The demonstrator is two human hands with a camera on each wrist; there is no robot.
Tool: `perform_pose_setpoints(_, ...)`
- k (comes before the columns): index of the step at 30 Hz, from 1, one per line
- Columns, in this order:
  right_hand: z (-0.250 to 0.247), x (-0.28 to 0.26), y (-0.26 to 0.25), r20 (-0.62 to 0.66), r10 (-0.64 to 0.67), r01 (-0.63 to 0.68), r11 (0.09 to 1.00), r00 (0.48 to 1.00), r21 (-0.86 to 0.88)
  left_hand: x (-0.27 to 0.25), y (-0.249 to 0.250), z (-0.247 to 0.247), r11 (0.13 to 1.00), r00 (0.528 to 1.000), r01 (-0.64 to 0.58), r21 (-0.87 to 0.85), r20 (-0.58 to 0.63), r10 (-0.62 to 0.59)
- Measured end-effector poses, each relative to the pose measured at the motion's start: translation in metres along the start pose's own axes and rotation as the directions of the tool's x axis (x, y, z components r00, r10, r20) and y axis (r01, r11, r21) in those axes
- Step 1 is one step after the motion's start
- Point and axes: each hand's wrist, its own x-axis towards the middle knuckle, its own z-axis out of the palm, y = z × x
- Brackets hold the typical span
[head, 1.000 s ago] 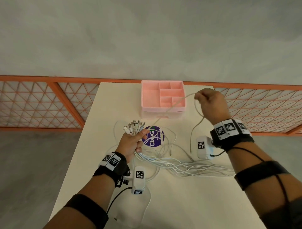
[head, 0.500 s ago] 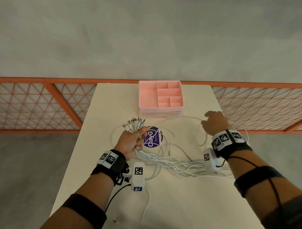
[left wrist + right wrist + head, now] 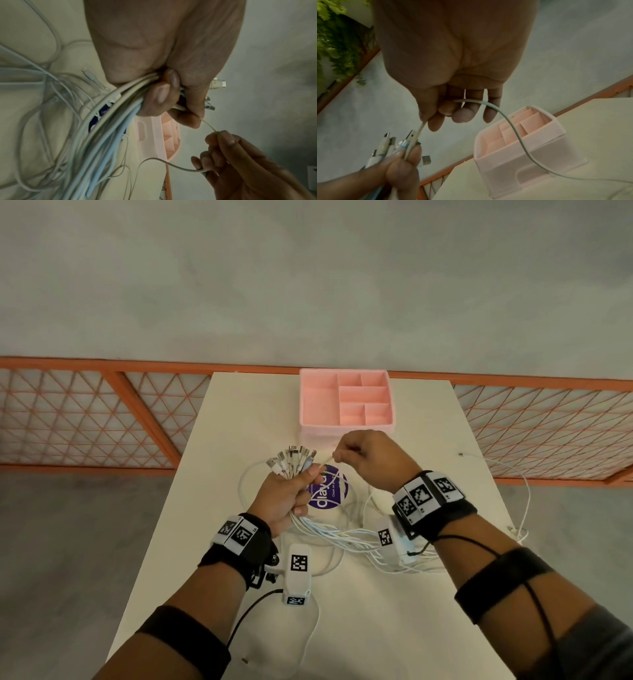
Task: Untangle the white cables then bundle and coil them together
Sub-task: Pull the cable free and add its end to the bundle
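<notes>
A round purple sticker (image 3: 327, 492) on the table (image 3: 411, 611) reads "clayd"; its smaller print is illegible.

A cream-white counter (image 3: 394, 628) runs lengthwise away from the viewer, its surface matte and evenly lit. Beyond its far edge and on both sides stands an orange railing (image 3: 102, 364) with a diamond lattice infill (image 3: 68, 419). Past the railing lies a grey concrete floor (image 3: 308, 285), mottled and unmarked. In the right wrist view, green foliage (image 3: 332, 40) hangs at the upper left beside the railing. Light is soft and diffuse, with faint shadows only.
</notes>
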Motion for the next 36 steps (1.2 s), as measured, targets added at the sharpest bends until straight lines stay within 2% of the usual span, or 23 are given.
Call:
perform_pose_setpoints(3, -0.010, 0.002, 0.001, -0.135, 0.075, -0.057, 0.989, 0.988, 0.133, 0.000, 0.002, 0.003, 1.000, 0.999, -0.019, 0.022, -0.027, 0.019)
perform_pose_setpoints(5, -0.019, 0.001, 0.007, -0.155, 0.132, -0.102, 0.977, 0.979, 0.189, 0.001, 0.001, 0.000, 1.000, 0.999, -0.020, -0.017, -0.038, 0.020)
perform_pose_setpoints(7, -0.022, -0.004, 0.014, -0.098, 0.179, -0.157, 0.968, 0.979, 0.194, 0.001, -0.001, -0.001, 0.999, 0.998, -0.036, -0.040, -0.047, 0.034)
perform_pose_setpoints(9, -0.019, -0.009, 0.017, 0.025, 0.217, -0.218, 0.960, 0.976, 0.175, 0.002, -0.003, 0.001, 0.999, 0.997, -0.054, -0.005, -0.062, 0.054)
perform_pose_setpoints(11, -0.012, -0.012, 0.017, 0.119, 0.194, -0.209, 0.970, 0.974, 0.127, 0.002, -0.005, 0.003, 0.996, 0.995, -0.066, 0.057, -0.077, 0.070)
perform_pose_setpoints(13, -0.003, -0.014, 0.012, 0.137, 0.137, -0.149, 0.986, 0.981, 0.081, 0.002, -0.007, 0.006, 0.996, 0.995, -0.060, 0.072, -0.081, 0.066)
perform_pose_setpoints(15, 0.007, -0.016, 0.010, 0.071, 0.131, -0.141, 0.976, 0.989, 0.165, 0.002, -0.007, 0.009, 0.998, 0.993, -0.055, 0.032, -0.101, 0.058)
perform_pose_setpoints(17, 0.020, -0.017, 0.009, -0.024, 0.209, -0.184, 0.904, 0.978, 0.385, 0.001, -0.005, 0.010, 0.999, 0.991, -0.053, -0.005, -0.123, 0.052)
perform_pose_setpoints(19, 0.033, -0.020, 0.004, -0.053, 0.282, -0.202, 0.796, 0.958, 0.570, 0.000, -0.004, 0.012, 0.998, 0.990, -0.060, -0.028, -0.131, 0.056)
perform_pose_setpoints(21, 0.048, -0.021, -0.002, -0.026, 0.287, -0.208, 0.751, 0.958, 0.627, -0.002, -0.004, 0.015, 0.997, 0.990, -0.069, -0.037, -0.129, 0.064)
perform_pose_setpoints(24, 0.067, -0.023, -0.013, 0.010, 0.284, -0.223, 0.730, 0.959, 0.645, -0.010, -0.004, 0.021, 0.995, 0.991, -0.099, -0.003, -0.088, 0.099)
perform_pose_setpoints(28, 0.077, -0.024, -0.026, 0.002, 0.315, -0.220, 0.658, 0.949, 0.721, -0.016, 0.001, 0.026, 0.994, 0.994, -0.095, 0.050, -0.052, 0.098)
perform_pose_setpoints(30, 0.077, -0.024, -0.027, -0.025, 0.325, -0.217, 0.684, 0.945, 0.696, -0.014, 0.000, 0.023, 0.996, 0.995, -0.086, 0.018, -0.058, 0.087)
perform_pose_setpoints(33, 0.079, -0.023, -0.024, -0.079, 0.312, -0.218, 0.802, 0.947, 0.557, -0.013, -0.004, 0.022, 0.996, 0.995, -0.087, -0.003, -0.059, 0.087)
perform_pose_setpoints(36, 0.084, -0.023, -0.021, -0.155, 0.222, -0.158, 0.925, 0.963, 0.344, -0.013, -0.007, 0.023, 0.997, 0.993, -0.078, -0.021, -0.095, 0.076)
